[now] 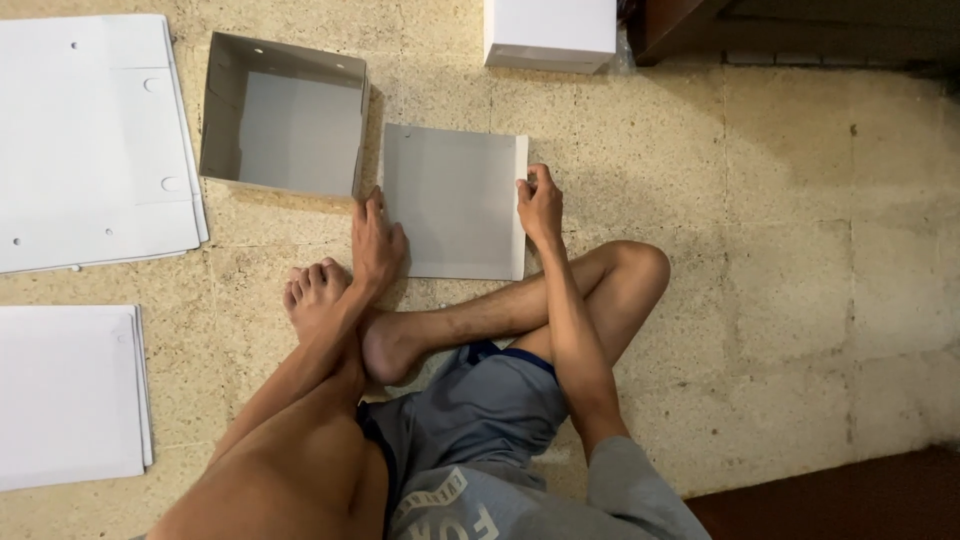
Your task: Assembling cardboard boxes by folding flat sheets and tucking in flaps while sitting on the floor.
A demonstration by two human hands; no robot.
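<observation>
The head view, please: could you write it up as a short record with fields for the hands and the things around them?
left hand: flat on the floor at the left edge of the grey sheet
right hand: pinching the sheet's folded right flap
open box: folded up, beside the sheet on the left
closed box: white, beyond the sheet
flat stacks: one far left, one nearer
floor: tan tiles
</observation>
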